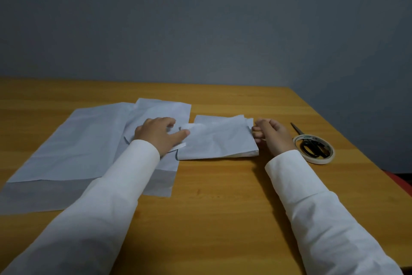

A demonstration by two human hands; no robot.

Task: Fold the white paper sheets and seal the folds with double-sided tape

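Two hands work a crumpled, folded white paper square (pixel 217 139) on my wooden counter (pixel 223 207): left hand (pixel 159 135) presses flat at its nine o'clock edge, right hand (pixel 270 135) pinches its three o'clock edge. Flat sheets (pixel 66 152) lie at nine; round tape roll (pixel 314 149) ringing black scissors (pixel 312 145) at three.

Folded white sheet (pixel 217 141), seemingly creased
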